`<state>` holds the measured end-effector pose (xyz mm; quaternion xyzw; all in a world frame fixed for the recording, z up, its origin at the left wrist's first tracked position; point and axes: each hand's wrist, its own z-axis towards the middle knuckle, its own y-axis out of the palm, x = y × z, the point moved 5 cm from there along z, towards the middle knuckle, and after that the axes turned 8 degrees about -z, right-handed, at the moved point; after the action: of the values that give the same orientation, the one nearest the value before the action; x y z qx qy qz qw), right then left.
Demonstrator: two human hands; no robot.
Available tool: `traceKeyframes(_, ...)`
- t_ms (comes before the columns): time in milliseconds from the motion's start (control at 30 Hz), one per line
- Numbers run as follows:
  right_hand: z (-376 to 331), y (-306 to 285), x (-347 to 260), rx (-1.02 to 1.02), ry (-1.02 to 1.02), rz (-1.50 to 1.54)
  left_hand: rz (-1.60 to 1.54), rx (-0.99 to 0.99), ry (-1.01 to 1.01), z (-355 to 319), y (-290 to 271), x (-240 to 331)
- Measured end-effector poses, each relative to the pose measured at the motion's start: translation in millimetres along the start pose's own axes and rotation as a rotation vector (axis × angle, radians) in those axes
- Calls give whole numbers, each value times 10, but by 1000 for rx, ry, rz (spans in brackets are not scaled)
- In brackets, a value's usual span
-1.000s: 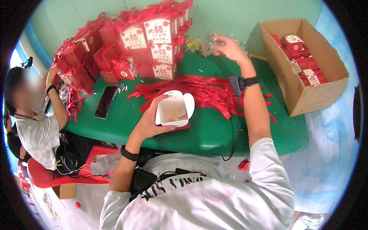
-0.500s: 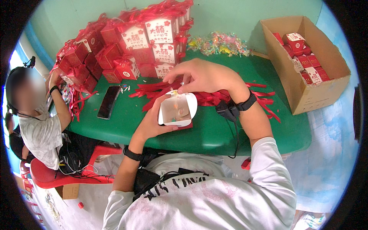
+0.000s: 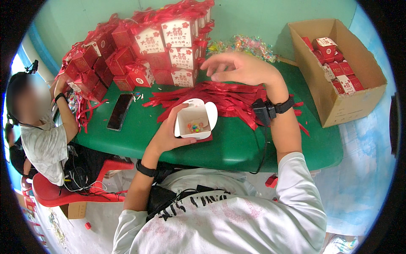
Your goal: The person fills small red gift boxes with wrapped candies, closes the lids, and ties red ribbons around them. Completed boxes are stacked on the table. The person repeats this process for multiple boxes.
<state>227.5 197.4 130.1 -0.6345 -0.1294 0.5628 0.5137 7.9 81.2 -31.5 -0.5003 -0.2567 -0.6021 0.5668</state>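
my left hand (image 3: pixel 169 135) holding the open white box (image 3: pixel 195 122) with sweets inside, my right hand (image 3: pixel 241 67) spread empty above red ribbons (image 3: pixel 228 99) on the green bench (image 3: pixel 228 148)

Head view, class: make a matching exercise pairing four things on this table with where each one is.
Things:
1. small open box
2. phone
3. cardboard carton
4. wrapped sweets pile

Places:
A. right end of the green table
B. far edge, by the wall
C. in the left hand
D. flat on the table, left of the red ribbons

Pairs: 1-C, 2-D, 3-A, 4-B
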Motion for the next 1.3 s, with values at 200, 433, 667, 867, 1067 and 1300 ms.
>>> traceKeyframes(200,44,268,331,-365,54,-178,46,-13,5,18,2,57)
traceKeyframes(433,224,682,260,-368,70,-122,14,25,-7,-5,-33,9)
traceKeyframes(667,230,650,152,-356,49,-103,-16,148,101,-51,-167,-143)
traceKeyframes(867,251,718,228,-440,100,-12,25,189,161,-82,-203,-124)
traceKeyframes(1067,277,710,197,-375,133,-83,-176,205,102,-101,-171,-77)
traceKeyframes(1300,284,761,205,-360,90,-11,-163,183,197,-68,-162,-5)
